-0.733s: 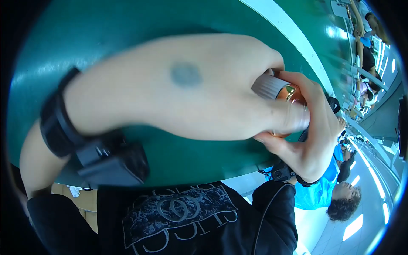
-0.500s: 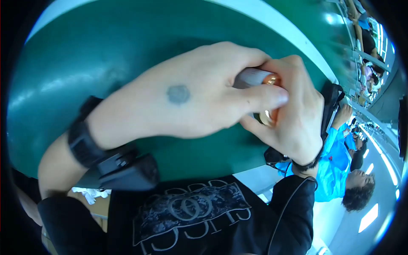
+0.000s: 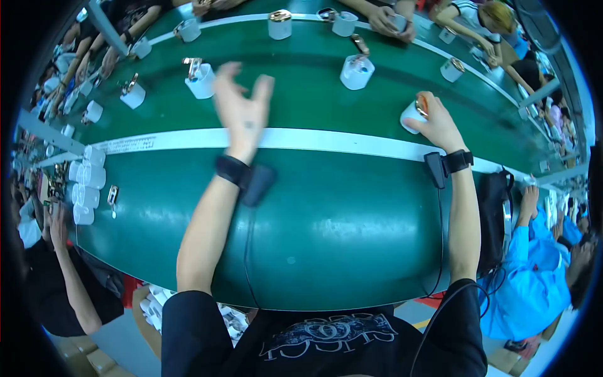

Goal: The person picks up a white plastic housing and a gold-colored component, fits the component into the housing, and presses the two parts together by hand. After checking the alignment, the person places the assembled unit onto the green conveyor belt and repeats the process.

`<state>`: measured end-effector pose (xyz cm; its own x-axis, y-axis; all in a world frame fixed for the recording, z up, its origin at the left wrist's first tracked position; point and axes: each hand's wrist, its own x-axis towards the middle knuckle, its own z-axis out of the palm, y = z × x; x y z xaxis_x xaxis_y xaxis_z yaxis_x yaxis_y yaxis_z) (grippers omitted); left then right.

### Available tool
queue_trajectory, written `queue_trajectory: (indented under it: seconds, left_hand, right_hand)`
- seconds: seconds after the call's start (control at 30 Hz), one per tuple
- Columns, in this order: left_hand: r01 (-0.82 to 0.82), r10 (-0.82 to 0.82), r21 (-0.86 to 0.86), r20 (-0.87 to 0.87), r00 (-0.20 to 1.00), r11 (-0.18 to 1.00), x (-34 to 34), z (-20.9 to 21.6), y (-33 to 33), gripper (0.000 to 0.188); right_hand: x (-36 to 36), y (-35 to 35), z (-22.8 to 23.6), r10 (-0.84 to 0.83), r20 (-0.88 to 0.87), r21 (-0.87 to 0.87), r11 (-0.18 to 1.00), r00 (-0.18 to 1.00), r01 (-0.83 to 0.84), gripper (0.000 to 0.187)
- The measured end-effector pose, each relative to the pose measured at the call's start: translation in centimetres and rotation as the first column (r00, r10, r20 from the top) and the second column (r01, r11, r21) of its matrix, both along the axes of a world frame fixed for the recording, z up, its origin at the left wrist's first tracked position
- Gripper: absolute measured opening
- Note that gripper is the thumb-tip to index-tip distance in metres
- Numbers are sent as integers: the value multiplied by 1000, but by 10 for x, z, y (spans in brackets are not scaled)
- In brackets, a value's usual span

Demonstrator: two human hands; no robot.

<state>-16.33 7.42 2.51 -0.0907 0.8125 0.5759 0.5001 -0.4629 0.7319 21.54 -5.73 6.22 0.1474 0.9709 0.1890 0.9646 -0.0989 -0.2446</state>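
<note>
The right hand point(image 3: 436, 122) is clamped on a white cup point(image 3: 409, 118) with a coppery top, at two o'clock from the middle of the view: the thumb lies across the cup's side and the fingers bend over the top. The left hand point(image 3: 242, 103), at eleven o'clock, holds nothing, its fingers and thumb spread apart. Just beside it, at its ten o'clock, stands an open cup point(image 3: 201, 87) with a metallic lid tipped up; the left hand is motion-blurred, so I can't fairly say whether they touch.

Both hands are beyond the white strip point(image 3: 339, 141) that crosses the green table point(image 3: 339, 213). A second open cup point(image 3: 357, 75) stands at one o'clock, between the hands and farther off, and a capped cup point(image 3: 452, 70) stands near the right hand, at its one o'clock. At nine o'clock, white cups point(image 3: 88, 193) are piled near the table's edge, a small metallic piece point(image 3: 112, 195) beside them. A black bag point(image 3: 492, 217) lies at three o'clock, next to a co-worker in blue point(image 3: 524, 276).
</note>
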Motion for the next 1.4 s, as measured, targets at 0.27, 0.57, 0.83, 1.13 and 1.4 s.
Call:
queue_trajectory:
  seconds: [0.27, 0.57, 0.83, 1.13, 1.4]
  left_hand:
    - [-342, 329, -10, -251, 910, 940, -78, -24, 89, 100]
    - [-272, 280, 71, -152, 948, 960, -89, -28, 94, 87]
    - [8, 14, 309, -68, 998, 951, -27, -28, -13, 55]
    - [444, -443, -64, 23, 896, 894, 1, -17, -52, 63]
    - [662, -671, -274, 74, 738, 698, 38, -17, -48, 67]
  right_hand:
    - [-1, -12, -6, 46, -287, 160, 987, 957, 1, 88]
    - [3, -48, 47, -32, -446, 375, 901, 895, 219, 81]
    - [-110, 89, -40, -151, -222, 311, 925, 963, 217, 93]
    - [-125, 90, -42, -72, -449, 177, 970, 891, 168, 78]
    - [-91, -20, 26, 298, -430, 249, 946, 852, -206, 54]
